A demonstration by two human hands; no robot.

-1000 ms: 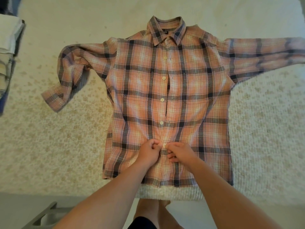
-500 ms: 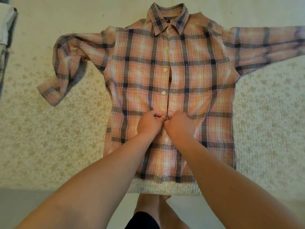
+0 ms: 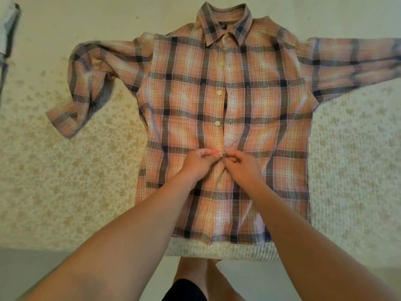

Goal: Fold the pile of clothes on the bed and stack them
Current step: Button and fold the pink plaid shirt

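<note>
Head view: bed (image 3: pixel 65 181) with cream, floral-textured cover, its near edge at the bottom of the frame. Plaid shirt (image 3: pixel 271 118), pink with dark checks, lies front-up and flat on the bed, collar at the far side, hem at the near edge; one sleeve bent toward the left of the frame, the other stretched out to the right. Left hand (image 3: pixel 196 162) and right hand (image 3: pixel 243 165) meet at the button placket mid-front, each grip pinching the fabric there. Folded clothes (image 3: pixel 7 33) at far left edge, partly out of frame.
</note>
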